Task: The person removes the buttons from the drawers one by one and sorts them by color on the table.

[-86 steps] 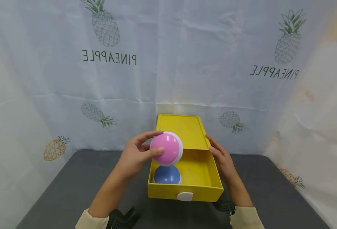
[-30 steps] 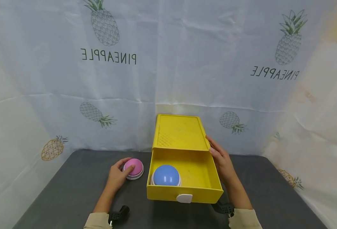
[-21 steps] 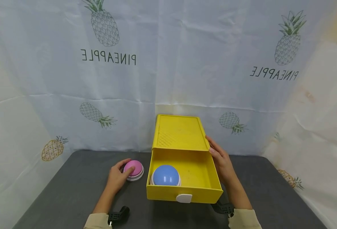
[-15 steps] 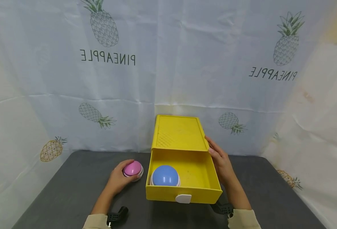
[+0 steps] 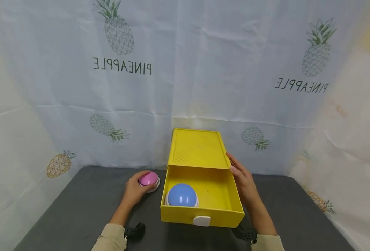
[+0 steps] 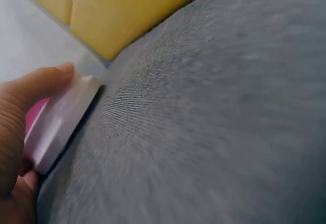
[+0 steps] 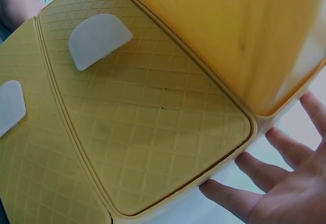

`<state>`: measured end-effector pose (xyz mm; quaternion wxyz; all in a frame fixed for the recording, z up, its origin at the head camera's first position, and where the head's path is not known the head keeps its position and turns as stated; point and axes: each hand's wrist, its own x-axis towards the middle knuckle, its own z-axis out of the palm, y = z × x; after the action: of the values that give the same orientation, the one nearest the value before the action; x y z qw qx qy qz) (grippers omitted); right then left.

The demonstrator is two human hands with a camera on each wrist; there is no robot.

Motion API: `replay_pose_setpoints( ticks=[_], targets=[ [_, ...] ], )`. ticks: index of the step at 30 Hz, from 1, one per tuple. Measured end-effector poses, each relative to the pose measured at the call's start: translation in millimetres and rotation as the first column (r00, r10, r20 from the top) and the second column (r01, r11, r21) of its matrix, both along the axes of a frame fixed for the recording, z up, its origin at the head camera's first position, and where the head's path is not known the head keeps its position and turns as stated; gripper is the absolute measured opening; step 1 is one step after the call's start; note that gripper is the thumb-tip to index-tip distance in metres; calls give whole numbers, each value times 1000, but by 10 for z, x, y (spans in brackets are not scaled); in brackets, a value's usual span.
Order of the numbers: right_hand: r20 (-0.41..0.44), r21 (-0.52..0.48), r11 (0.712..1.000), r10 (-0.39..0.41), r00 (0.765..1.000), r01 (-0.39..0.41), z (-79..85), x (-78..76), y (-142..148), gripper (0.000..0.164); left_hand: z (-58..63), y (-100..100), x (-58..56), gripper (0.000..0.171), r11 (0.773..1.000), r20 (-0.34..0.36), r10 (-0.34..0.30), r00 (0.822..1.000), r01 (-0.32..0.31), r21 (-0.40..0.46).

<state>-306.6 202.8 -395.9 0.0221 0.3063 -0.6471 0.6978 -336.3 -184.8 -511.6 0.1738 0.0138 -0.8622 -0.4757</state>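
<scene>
My left hand (image 5: 134,187) holds a pink dome-shaped button (image 5: 148,178) with a white base, left of the yellow drawer unit (image 5: 200,148). In the left wrist view its white base (image 6: 63,122) sits on the grey cloth, thumb on the rim and fingertips at the other side. The unit's top drawer (image 5: 219,190) is pulled out, with a larger blue dome-shaped button (image 5: 182,195) in its front left corner. Against the unit's right side rests my right hand (image 5: 245,183); in the right wrist view its spread fingers (image 7: 265,173) touch the side edge.
A dark grey cloth (image 5: 78,212) covers the table. Behind it hangs a pale curtain (image 5: 204,69) printed with pineapples. White handles (image 7: 99,39) stick out from the drawer fronts.
The pink button has gone from above the drawer down to the table on the left. My left thumb has slid off the dome to its near side. My right hand has stayed put.
</scene>
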Motion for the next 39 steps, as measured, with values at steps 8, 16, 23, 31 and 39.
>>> replay_pose_setpoints(
  ticks=[8,16,23,31,39],
  targets=[
    [33,6,1000,-26,999,25,-46,54,-32,56,-48,-10,-227,63,1000,-14,0,1000,0,-20],
    [17,20,999,-26,1000,26,-31,52,-48,55,-38,-56,-270,55,998,-22,-50,998,49,-45],
    [26,41,998,-55,998,54,-6,57,-32,55,-75,-24,-272,52,998,-53,-55,997,55,10],
    [14,42,998,-52,999,51,12,19,-43,55,-69,-37,-284,48,999,-59,-40,997,42,34],
    [-9,24,998,-60,998,60,10,-5,-40,55,53,-58,-333,55,993,-26,-62,998,65,94]
  ],
)
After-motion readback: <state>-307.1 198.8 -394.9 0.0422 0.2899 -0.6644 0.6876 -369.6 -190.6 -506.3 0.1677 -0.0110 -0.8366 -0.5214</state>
